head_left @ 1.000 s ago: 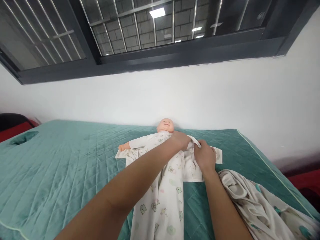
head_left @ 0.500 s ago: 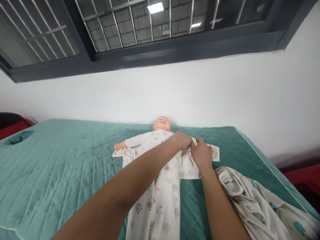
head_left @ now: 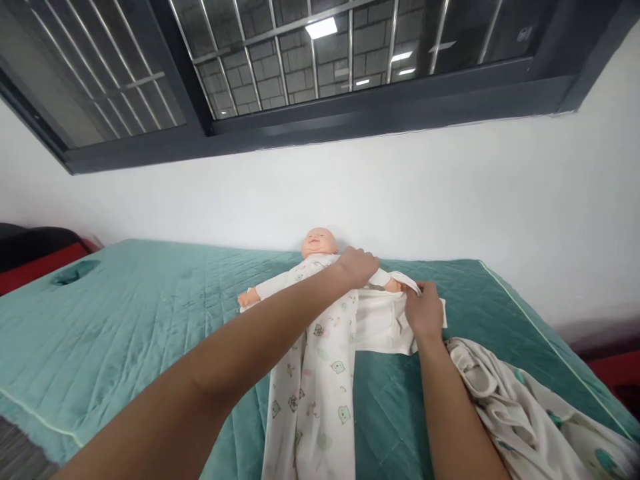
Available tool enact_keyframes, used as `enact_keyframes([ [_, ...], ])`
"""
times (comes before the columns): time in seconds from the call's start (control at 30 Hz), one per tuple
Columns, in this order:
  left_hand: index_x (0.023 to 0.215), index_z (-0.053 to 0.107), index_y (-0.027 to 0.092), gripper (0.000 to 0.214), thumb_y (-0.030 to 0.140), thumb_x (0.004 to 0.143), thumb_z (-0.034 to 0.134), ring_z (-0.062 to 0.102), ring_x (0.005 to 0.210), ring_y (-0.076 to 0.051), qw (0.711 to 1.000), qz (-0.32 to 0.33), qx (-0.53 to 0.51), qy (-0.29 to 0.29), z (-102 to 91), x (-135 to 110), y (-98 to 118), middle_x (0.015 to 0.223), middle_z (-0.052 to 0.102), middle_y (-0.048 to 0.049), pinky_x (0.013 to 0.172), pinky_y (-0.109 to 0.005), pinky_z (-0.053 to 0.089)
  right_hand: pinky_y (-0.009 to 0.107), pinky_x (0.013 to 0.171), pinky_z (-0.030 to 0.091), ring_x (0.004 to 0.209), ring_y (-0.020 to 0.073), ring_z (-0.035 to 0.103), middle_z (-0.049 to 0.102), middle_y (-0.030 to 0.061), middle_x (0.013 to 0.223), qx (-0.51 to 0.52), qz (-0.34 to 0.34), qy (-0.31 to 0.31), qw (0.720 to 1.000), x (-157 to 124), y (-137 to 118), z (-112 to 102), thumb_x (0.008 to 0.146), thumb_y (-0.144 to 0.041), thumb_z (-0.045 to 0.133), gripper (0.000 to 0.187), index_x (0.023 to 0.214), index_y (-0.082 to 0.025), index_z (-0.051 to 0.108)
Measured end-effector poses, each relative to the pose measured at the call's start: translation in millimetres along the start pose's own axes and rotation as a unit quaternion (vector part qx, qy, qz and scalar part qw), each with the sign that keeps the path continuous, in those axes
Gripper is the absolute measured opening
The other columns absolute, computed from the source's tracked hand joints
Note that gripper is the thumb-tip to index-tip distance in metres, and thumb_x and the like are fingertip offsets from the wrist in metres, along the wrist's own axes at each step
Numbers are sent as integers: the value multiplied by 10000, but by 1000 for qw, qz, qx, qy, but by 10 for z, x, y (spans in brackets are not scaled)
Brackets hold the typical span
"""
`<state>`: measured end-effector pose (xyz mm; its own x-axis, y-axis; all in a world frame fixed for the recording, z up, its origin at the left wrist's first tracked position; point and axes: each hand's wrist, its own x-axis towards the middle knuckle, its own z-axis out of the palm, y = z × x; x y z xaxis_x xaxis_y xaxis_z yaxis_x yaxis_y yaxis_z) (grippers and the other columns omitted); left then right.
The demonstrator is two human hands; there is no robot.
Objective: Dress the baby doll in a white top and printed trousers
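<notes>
A baby doll lies face up, wearing white long sleeves and patterned baby clothes. Its hand on the right side shows beyond the sleeve. My left hand is closed around the doll's upper arm on that side, with the fingertips partly hidden. My right hand pinches the edge of a white cloth flap beside the doll's hand. Below that arm a plain white part of the garment lies spread out.
A green quilted bed cover spreads under the doll. Crumpled patterned cloth lies by my right forearm. Behind the bed rise a white wall and a barred window. Red and black items stand at the left.
My hands, close together before, have moved apart: the right went to the right with the cloth flap, the left slightly up. The doll's hand on the right has come into view.
</notes>
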<state>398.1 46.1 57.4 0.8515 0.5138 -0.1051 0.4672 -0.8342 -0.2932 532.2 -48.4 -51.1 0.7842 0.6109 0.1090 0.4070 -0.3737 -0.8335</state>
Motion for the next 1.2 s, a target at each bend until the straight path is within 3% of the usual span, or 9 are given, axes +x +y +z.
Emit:
enact_keyframes([
  [0.2, 1181, 588, 124, 318, 106, 866, 551, 638, 1022, -261, 1000, -10, 15, 2, -76, -214, -121, 1151, 665, -160, 772, -343, 489, 406, 845, 462, 932, 294, 632, 713, 125, 947, 126, 0, 26, 992, 186, 178, 23, 715, -351, 593, 236, 875, -182, 638],
  [0.43, 1150, 585, 127, 304, 83, 850, 559, 655, 994, -257, 1000, -19, -2, -6, -30, -288, -146, 1141, 669, -153, 761, -343, 505, 315, 589, 515, 667, 199, 646, 723, 36, 800, 334, 29, -1, 942, 163, 153, 66, 566, -375, 737, 322, 818, -207, 629],
  [0.5, 1153, 581, 125, 302, 109, 852, 569, 660, 985, -263, 1000, -10, -10, -6, 21, -260, -102, 1144, 669, -151, 761, -352, 512, 304, 578, 531, 661, 184, 662, 746, 40, 872, 393, 37, -25, 919, 118, 83, 36, 535, -339, 774, 348, 824, -210, 628],
  [0.63, 1109, 593, 130, 242, 164, 871, 568, 674, 959, -275, 999, 12, -39, 8, 146, -186, 20, 1104, 683, -134, 756, -364, 521, 235, 593, 550, 701, 138, 682, 764, 33, 976, 542, 78, -66, 834, 32, -47, -39, 473, -140, 802, 353, 780, -199, 638],
  [0.7, 1115, 592, 125, 249, 130, 869, 553, 673, 982, -281, 998, 21, -47, 20, 196, -151, 72, 1112, 684, -134, 766, -369, 523, 207, 592, 553, 721, 130, 690, 767, 34, 958, 568, 100, -75, 814, 12, -85, -58, 485, -84, 779, 332, 774, -188, 652],
  [0.9, 1153, 589, 125, 295, 164, 861, 592, 671, 1009, -286, 998, 25, -62, 7, 238, -50, 127, 1153, 682, -152, 769, -368, 530, 200, 585, 574, 728, 126, 698, 765, 22, 914, 587, 174, -90, 786, 30, -119, -28, 584, -51, 693, 264, 803, -191, 644],
  [1.0, 1177, 586, 122, 328, 159, 851, 598, 666, 1023, -288, 997, 23, -72, 4, 255, -7, 153, 1165, 678, -155, 780, -370, 529, 216, 604, 587, 766, 134, 698, 756, 12, 898, 599, 186, -67, 776, 46, -111, 4, 613, -79, 704, 246, 819, -200, 644],
  [1.13, 1223, 570, 118, 362, 181, 867, 590, 637, 1082, -294, 997, 2, -80, 1, 290, 9, 212, 1218, 653, -160, 844, -401, 519, 236, 718, 596, 864, 151, 702, 741, -5, 825, 595, 149, 0, 790, 61, -84, 52, 611, -114, 723, 197, 760, -203, 628],
  [1.2, 1211, 580, 122, 355, 228, 872, 603, 613, 1123, -305, 996, -17, -92, 2, 277, -61, 198, 1246, 638, -162, 866, -419, 513, 259, 740, 587, 848, 160, 695, 730, -8, 791, 568, 119, 32, 814, 61, -74, 78, 590, -124, 738, 199, 735, -200, 625],
])
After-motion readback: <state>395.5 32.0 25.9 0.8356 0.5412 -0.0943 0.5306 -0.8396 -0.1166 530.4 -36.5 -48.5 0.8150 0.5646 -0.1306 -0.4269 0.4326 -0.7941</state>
